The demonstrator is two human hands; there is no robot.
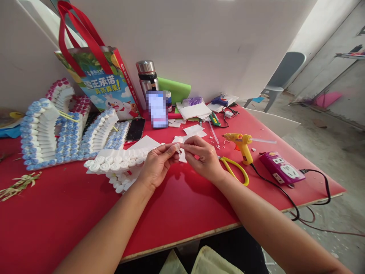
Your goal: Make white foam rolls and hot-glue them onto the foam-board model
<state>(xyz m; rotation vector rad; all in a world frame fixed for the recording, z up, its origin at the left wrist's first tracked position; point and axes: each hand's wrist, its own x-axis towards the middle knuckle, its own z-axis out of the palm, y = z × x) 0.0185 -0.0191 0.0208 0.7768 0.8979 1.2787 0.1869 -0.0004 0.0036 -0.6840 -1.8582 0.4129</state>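
My left hand (159, 164) is closed, its thumb and fingers pinching a small white piece (178, 148) that looks like a little roll. From the other side, my right hand (203, 155) is also closed, with its fingertips on the same piece. Much of the piece is hidden by my fingers. Just left of my left hand stands a structure of white rolls (114, 161), partly covered by that hand. Scissors with yellow handles (238, 173) lie beside my right wrist. White sheet scraps (195, 130) are spread beyond my hands.
A yellow glue gun (241, 144) and a purple power strip (281, 167) with black cords lie on the right. Blue-and-white roll structures (42, 133), a dark phone (135, 130), a lit phone (158, 110), a steel flask (146, 74) and a shopping bag (104, 85) stand or lie farther back.
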